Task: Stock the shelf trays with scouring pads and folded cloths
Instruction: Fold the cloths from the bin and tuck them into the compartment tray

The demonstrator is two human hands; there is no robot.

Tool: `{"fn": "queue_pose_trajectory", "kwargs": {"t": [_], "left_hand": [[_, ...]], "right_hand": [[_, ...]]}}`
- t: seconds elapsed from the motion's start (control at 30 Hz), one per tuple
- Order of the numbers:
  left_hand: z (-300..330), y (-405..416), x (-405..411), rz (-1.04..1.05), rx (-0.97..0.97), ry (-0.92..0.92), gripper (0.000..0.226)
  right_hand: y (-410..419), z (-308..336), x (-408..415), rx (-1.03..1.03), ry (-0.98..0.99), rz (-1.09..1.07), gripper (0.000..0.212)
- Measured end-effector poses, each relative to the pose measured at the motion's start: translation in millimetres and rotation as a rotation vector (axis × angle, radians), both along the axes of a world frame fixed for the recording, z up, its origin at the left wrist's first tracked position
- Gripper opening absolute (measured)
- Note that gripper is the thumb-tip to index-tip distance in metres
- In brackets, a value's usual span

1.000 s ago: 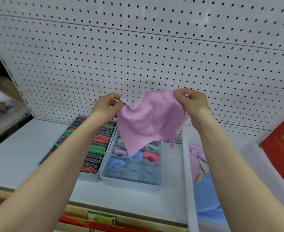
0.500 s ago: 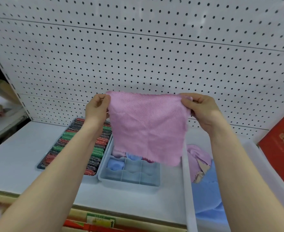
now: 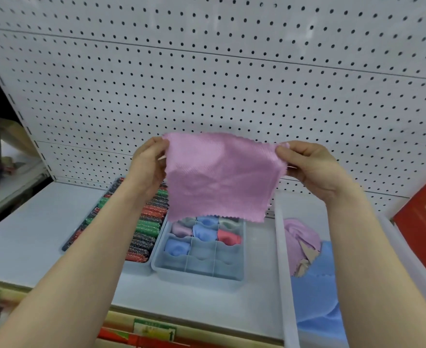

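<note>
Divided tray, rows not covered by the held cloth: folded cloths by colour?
blue folded cloths: 2
pink folded cloth: 1
red folded cloth: 1
Total: 4
The row at the edge of the held pink cloth is partly hidden and is not counted.

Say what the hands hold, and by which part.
A pink cloth, spread out: left hand pinches its top left corner, right hand its top right.
</note>
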State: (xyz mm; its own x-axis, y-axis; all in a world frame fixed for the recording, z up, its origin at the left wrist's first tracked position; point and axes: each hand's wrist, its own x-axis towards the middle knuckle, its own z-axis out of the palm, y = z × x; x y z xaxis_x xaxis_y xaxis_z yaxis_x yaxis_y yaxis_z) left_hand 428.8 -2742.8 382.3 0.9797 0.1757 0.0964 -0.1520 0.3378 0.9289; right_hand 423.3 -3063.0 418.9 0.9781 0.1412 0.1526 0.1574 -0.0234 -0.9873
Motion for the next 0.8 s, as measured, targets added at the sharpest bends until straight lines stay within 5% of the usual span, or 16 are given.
{"fn": "queue_pose_trajectory", "kwargs": {"t": [0.1,0.27,0.37,0.53,0.7,0.8], "left_hand": [[3.8,4.4,3.0,0.051,-0.13,0.075,0.016],[-7.5,-15.5,7.7,0.207,0.232,0.276,0.011],[-8.0,-40.1,-4.8,0.252,0.321,0.101,0.008],[9.3,-90.6,-28.3,0.197,0.519,-0.195,0.008],[16.4,-110.3,-36.3,0.209,0.52,-0.193,0.009],[12.4,-107.3,-39.7,0.171,0.631,-0.239,0.025]], "right_hand": [[-2.4,0.9,2.6,0.163,0.081,0.056,0.014],[23.8,-19.5,17.1,-0.036,0.109,-0.411,0.024],[38.8,-18.9,14.3,-0.042,0.008,-0.482,0.019],[77.1,-10.6,-2.7,-0.051,-0.198,-0.292,0.013],[89.8,-8.7,-12.4,-0.098,-0.287,-0.208,0.032],[88.0,-10.5,-16.5,-0.126,-0.231,-0.159,0.025]]}}
